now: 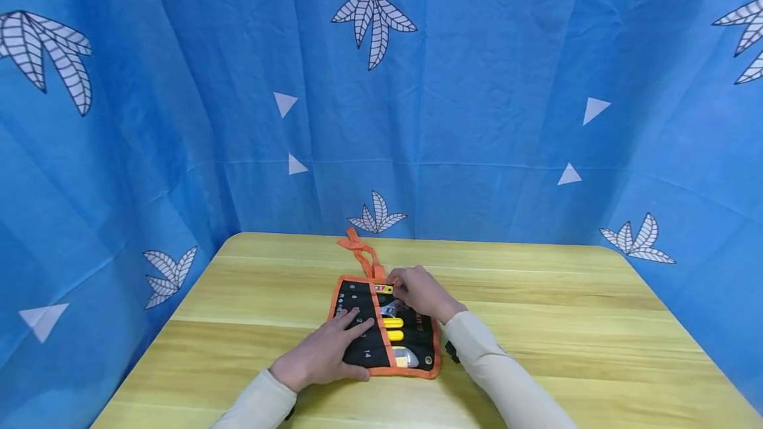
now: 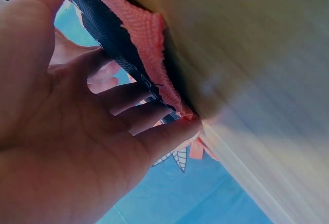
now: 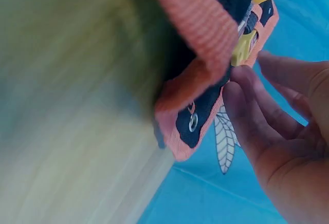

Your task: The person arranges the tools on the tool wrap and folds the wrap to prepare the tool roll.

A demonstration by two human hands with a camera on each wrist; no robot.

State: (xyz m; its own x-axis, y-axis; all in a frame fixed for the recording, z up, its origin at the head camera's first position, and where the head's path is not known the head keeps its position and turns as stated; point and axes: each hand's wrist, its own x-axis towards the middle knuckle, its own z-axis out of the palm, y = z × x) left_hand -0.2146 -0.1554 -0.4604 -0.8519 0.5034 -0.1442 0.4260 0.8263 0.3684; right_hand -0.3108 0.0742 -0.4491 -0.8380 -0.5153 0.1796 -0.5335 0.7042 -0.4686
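A black tool roll [image 1: 352,313] with orange trim and numbered pockets lies unrolled on the table. My left hand [image 1: 328,349] rests spread over its left part, fingers extended across the pocket front and thumb near the close edge. In the left wrist view, fingers of the left hand [image 2: 97,106] lie along the black fabric and orange edging. My right hand [image 1: 423,291] is at the far end of the roll. Its bent thumb and fingers [image 3: 244,103] pinch the end of a flat yellow tool [image 3: 241,49] in the farthest pocket; the contact is partly hidden.
Two yellow handles [image 1: 393,330], a clear-and-silver item [image 1: 390,310] and a grey-and-yellow tool [image 1: 406,357] sit in other pockets. Orange ties [image 1: 360,250] extend from the roll's far edge. Behind the wooden table [image 1: 536,323] hangs a blue patterned curtain [image 1: 477,118].
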